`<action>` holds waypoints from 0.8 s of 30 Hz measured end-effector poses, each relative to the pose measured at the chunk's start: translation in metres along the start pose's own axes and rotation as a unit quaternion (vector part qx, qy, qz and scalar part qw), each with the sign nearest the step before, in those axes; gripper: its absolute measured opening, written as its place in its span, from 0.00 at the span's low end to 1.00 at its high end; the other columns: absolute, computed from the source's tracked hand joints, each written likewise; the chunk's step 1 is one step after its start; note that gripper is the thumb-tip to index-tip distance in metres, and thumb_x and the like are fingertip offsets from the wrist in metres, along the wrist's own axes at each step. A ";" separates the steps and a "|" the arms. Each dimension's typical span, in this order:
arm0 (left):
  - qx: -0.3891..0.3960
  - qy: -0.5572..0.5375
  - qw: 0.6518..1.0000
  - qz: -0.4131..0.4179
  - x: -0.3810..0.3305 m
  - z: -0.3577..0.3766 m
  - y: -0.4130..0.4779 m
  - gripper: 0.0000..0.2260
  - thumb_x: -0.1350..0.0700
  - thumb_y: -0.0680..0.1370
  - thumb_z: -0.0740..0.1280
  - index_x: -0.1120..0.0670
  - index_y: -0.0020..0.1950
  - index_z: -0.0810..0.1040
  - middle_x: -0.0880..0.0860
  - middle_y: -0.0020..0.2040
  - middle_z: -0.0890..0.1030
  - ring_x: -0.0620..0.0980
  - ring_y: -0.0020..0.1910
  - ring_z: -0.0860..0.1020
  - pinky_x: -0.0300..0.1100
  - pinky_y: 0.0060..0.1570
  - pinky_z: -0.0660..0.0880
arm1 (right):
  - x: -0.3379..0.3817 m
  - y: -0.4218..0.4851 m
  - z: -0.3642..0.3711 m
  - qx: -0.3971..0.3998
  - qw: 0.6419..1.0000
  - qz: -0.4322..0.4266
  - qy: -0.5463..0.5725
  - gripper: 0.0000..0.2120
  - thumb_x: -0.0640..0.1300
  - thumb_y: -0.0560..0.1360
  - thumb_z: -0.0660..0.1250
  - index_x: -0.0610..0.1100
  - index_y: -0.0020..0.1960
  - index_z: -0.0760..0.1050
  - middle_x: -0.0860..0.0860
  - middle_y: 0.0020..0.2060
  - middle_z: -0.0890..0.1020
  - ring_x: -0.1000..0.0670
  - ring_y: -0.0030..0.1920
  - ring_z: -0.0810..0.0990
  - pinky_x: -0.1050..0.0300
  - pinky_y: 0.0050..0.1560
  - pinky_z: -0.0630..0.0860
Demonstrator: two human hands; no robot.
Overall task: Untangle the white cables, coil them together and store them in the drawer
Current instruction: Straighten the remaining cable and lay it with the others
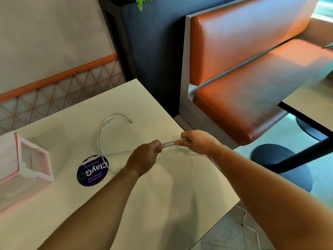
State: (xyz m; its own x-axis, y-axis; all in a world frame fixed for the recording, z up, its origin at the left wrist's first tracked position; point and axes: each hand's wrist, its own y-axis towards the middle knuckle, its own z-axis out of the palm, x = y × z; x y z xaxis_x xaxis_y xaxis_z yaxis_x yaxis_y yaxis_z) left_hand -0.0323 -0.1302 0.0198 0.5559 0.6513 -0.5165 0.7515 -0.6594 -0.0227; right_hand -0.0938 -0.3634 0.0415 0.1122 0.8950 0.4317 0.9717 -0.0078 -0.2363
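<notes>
White cables (100,136) lie looped on the cream table (162,195), their two plug ends near the far side. My left hand (144,156) and my right hand (198,141) are both closed on a stretch of the cables (171,143), pulled taut and blurred between them above the table's right part. Another length of white cable (250,226) hangs off the table's right edge down to the floor. A small pink drawer box (27,163) stands at the table's left with its front cavity facing me.
A round dark-blue sticker (92,171) is stuck on the table under a cable strand. An orange bench seat (243,98) stands to the right, beside a second table with a black pedestal base (281,163). A wall runs behind the table.
</notes>
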 end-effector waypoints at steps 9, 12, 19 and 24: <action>-0.025 -0.038 0.999 -0.009 0.007 -0.007 -0.002 0.10 0.50 0.84 0.59 0.51 0.47 0.75 0.45 0.28 0.72 0.50 0.30 0.69 0.43 0.32 0.65 | -0.017 0.006 -0.016 -0.025 0.994 0.076 0.078 0.20 0.67 0.71 0.69 0.51 0.34 0.75 0.55 0.31 0.76 0.54 0.34 0.75 0.61 0.33 0.65; -0.025 -0.040 0.999 -0.013 0.005 -0.007 -0.002 0.09 0.51 0.84 0.59 0.51 0.47 0.75 0.44 0.29 0.72 0.48 0.30 0.69 0.43 0.31 0.65 | -0.021 0.007 -0.019 -0.032 0.992 0.070 0.105 0.17 0.64 0.72 0.69 0.51 0.38 0.78 0.52 0.34 0.79 0.53 0.36 0.77 0.60 0.35 0.69; -0.019 -0.034 0.999 -0.029 0.012 -0.010 -0.002 0.09 0.52 0.84 0.59 0.49 0.46 0.75 0.45 0.29 0.73 0.48 0.30 0.71 0.43 0.32 0.65 | -0.045 0.006 -0.010 -0.010 1.000 0.008 -0.009 0.10 0.47 0.83 0.61 0.45 0.58 0.78 0.50 0.50 0.80 0.51 0.49 0.76 0.57 0.50 0.71; -0.015 -0.039 0.998 -0.047 0.014 -0.007 -0.007 0.09 0.54 0.83 0.60 0.45 0.43 0.72 0.44 0.30 0.74 0.44 0.29 0.72 0.41 0.31 0.64 | -0.057 0.002 0.007 -0.031 0.995 0.066 -0.065 0.05 0.45 0.81 0.64 0.50 0.50 0.79 0.52 0.44 0.82 0.50 0.44 0.77 0.53 0.46 0.79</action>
State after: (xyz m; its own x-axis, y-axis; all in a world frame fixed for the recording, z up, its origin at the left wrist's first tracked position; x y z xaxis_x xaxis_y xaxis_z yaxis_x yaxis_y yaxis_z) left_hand -0.0276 -0.1140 0.0187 0.4534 0.6777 -0.5789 0.8104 -0.5839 -0.0489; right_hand -0.0999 -0.4115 0.0101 0.2163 0.9345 0.2828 0.9616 -0.1537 -0.2276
